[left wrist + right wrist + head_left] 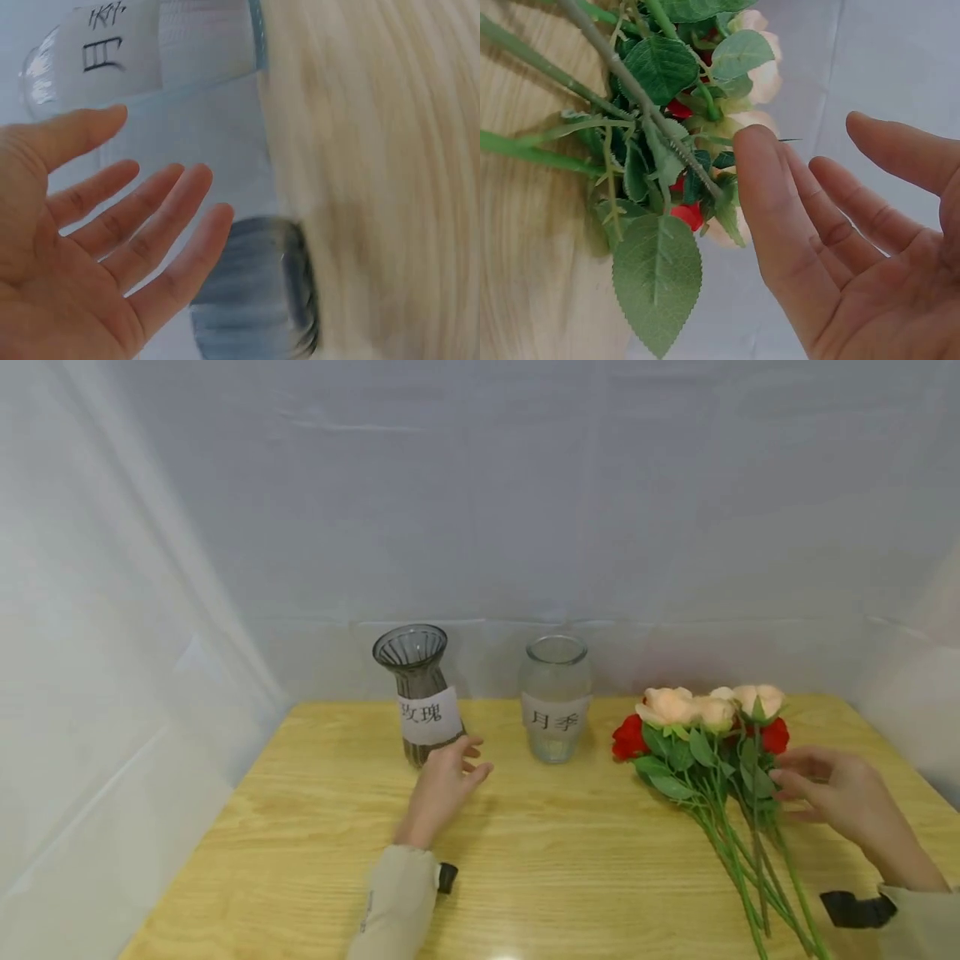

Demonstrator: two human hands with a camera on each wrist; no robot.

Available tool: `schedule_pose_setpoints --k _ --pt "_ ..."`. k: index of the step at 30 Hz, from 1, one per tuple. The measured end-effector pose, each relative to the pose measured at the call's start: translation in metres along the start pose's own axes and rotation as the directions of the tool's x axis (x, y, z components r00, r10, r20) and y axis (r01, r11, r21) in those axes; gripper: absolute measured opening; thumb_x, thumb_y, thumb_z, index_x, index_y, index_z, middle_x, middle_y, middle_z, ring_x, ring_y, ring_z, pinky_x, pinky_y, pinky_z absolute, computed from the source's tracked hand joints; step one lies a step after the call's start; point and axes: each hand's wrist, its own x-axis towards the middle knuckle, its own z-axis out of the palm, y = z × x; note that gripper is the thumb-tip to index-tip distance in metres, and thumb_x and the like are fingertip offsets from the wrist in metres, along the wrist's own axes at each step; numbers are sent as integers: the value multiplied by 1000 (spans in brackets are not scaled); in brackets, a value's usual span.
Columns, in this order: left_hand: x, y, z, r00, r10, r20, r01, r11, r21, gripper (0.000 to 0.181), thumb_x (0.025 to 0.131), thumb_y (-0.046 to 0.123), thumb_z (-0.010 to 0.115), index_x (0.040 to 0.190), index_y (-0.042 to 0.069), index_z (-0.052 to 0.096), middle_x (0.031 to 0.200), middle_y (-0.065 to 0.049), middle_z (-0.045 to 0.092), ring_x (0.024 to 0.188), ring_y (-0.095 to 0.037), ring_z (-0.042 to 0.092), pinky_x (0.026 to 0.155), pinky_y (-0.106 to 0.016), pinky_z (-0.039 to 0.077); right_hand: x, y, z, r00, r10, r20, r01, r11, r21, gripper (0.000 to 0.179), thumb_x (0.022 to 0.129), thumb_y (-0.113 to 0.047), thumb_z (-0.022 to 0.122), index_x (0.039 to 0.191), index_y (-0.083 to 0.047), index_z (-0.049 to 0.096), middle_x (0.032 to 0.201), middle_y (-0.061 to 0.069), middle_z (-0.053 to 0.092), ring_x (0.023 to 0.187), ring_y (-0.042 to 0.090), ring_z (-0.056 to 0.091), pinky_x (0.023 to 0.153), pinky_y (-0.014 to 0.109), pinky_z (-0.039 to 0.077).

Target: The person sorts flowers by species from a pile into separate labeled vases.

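My left hand (pixel 444 787) is in front of a grey ribbed glass vase (pixel 422 681) with a paper label. Its fingers are spread and hold nothing in the left wrist view. To the right stands a clear glass vase (pixel 556 681), also labelled. My right hand (pixel 840 793) is at the right side of a bunch of flowers lying on the table: peach blooms (pixel 670 705), red blooms (pixel 630 738) and long green stems (pixel 738 868). In the right wrist view the right fingers (pixel 769 202) are extended close to the leaves (pixel 658 274); contact with them cannot be told.
Both vases stand upright near the back of the wooden table (pixel 540 843). A pale cloth backdrop (pixel 480 510) rises behind the table, with white sheeting (pixel 97 652) at the left. The stem ends reach toward the front edge of the head view.
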Motion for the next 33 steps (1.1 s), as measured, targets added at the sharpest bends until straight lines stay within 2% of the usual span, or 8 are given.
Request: schedule_pose_setpoints --k 7,12,17,24,30,33 --pt "13 0 22 999 -35 -14 34 998 -46 39 93 12 74 128 0 65 109 -19 73 86 -28 73 75 -43 60 -2 8 -3 993 89 73 -91 995 29 51 107 -19 54 134 23 44 111 33 65 80 20 71 67 40 62" --pt "22 5 32 999 -47 16 49 990 -130 42 93 11 73 133 -1 62 111 -20 72 88 -30 73 77 -43 60 -3 12 -3 990 115 80 -119 992 43 52 108 -20 52 135 23 42 107 28 68 78 18 71 67 40 62" --pt "31 4 40 995 -90 40 97 967 -236 49 93 8 73 138 -2 57 112 -22 70 92 -33 72 79 -43 60 0 13 -3 989 116 91 -119 992 36 52 108 -20 52 134 24 42 105 28 69 78 18 71 66 40 62" --pt "44 5 51 989 -129 74 146 939 -311 57 90 6 74 141 -3 53 118 -24 67 98 -36 70 80 -42 59 -1 11 -4 985 142 95 -145 989 29 54 108 -22 52 135 23 42 105 26 69 79 20 72 66 41 62" --pt "52 5 61 986 -141 87 164 906 -389 63 87 3 76 144 -3 49 123 -28 61 102 -40 69 69 -37 61 -2 10 -2 984 149 98 -154 987 39 52 108 -20 52 134 23 42 105 27 69 79 21 72 66 40 62" --pt "52 6 65 982 -166 95 191 886 -424 66 85 3 77 144 -1 49 125 -28 61 101 -40 68 66 -35 60 -3 11 -1 982 151 110 -158 986 58 51 107 -19 53 133 24 43 106 27 69 80 21 72 67 40 62"
